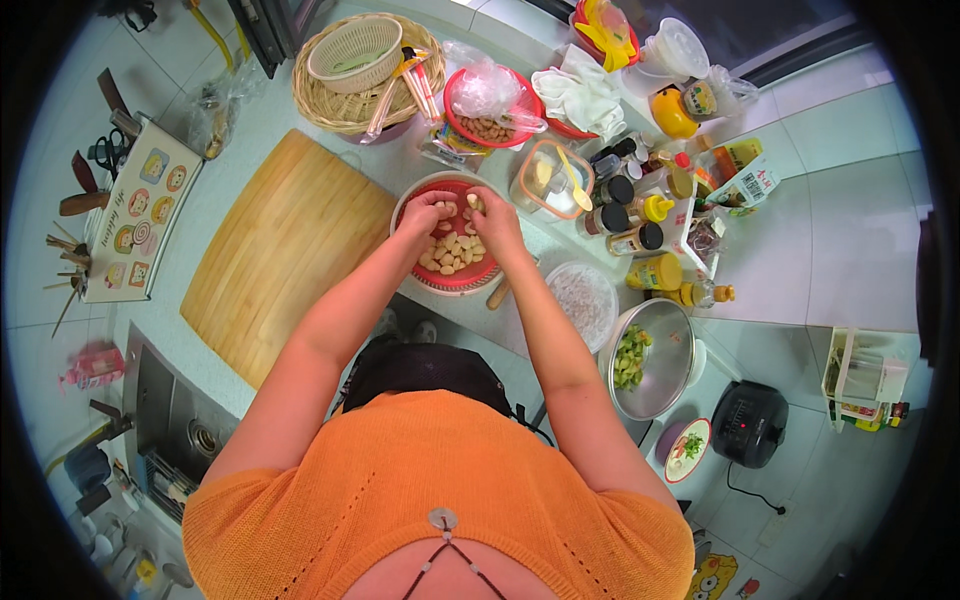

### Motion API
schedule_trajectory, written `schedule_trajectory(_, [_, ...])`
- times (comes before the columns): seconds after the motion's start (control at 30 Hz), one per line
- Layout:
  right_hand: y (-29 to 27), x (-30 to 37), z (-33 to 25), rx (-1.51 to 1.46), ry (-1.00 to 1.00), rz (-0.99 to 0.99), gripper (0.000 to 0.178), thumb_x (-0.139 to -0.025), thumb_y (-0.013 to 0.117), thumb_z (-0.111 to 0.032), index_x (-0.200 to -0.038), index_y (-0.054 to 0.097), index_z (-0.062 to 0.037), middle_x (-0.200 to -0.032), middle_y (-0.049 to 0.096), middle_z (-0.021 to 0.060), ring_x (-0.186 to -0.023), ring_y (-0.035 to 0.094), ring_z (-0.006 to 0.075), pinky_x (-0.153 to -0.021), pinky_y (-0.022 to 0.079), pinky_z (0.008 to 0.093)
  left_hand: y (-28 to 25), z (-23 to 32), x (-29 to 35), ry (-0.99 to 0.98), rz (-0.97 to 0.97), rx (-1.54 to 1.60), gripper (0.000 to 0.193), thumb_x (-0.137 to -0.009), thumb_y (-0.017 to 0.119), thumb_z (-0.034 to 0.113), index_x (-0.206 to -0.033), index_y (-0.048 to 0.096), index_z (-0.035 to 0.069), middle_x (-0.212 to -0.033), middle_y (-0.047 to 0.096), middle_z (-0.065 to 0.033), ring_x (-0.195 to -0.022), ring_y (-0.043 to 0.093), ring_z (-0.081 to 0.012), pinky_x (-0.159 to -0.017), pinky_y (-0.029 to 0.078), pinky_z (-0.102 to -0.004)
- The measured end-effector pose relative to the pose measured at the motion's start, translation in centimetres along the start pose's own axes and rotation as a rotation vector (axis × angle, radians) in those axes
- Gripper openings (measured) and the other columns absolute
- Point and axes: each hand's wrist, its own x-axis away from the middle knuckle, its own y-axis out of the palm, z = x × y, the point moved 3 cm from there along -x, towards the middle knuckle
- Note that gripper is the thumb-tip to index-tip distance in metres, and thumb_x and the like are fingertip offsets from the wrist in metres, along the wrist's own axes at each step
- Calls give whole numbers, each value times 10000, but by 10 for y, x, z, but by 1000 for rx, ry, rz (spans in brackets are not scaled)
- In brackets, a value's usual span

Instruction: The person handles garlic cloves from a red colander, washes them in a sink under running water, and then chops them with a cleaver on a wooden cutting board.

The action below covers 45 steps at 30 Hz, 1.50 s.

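Over the red basket [487, 270] at the front edge of the counter [252, 125], the right hand [498, 224] pinches a pale clove [475, 203]; the left hand [422, 216] has bent fingers, their grip unclear. Beneath, piled cloves [452, 254] look mostly done; how many remain, I cannot tell.

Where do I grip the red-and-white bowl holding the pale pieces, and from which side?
Probably the rim of the red-and-white bowl, at its left and right edges, coming from the near side: its outline is round, and the loose pale pieces inside favour a balanced, level grip.
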Motion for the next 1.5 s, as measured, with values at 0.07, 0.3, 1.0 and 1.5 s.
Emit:
schedule_trajectory(0.07, [-1, 1, -1, -15, 4, -4, 342, -773, 580, -25, -1112, 601, -65, -988, 652, 189, -920, 642, 328, -775, 509, 381, -2, -2, -7, -28, -49, 113, 207, -849, 567, 28, -1038, 611, 101, -916, 639, -42, -828, 612, -154, -710, 504, -301])
schedule_trajectory(0.3, [-8, 5, -36, -257, -67, -89, 380, -744, 671, -86, -1119, 614, -91, -1012, 640, 170, -913, 626, 337, -785, 504, 395, 7, 7, 15, -298, -322, 743, 156, -886, 582, 181, -992, 608, 70, -918, 631, -110, -837, 617, -240, -712, 532, -314])
schedule_trajectory(1.0, [53, 26, -15, 684, 103, -317, 344, -850, 537, -147, -1191, 574, -186, -1350, 437, 174, -1023, 612, 335, -822, 517, 423, -79, 20, 88, -174, -381, 954, 240, -932, 532, 224, -1029, 610, 18, -1101, 597, -160, -1062, 570, -318, -957, 474, -439])
schedule_trajectory(1.5, [42, 24, -8, 486, 231, -347, 359, -713, 698, -156, -1065, 635, -130, -1149, 590, 128, -977, 619, 305, -817, 499, 403, -99, 3, 92, -214, -375, 953, 301, -936, 516, 244, -1147, 581, 40, -1174, 571, -148, -1123, 534, -316, -1024, 396, -469])
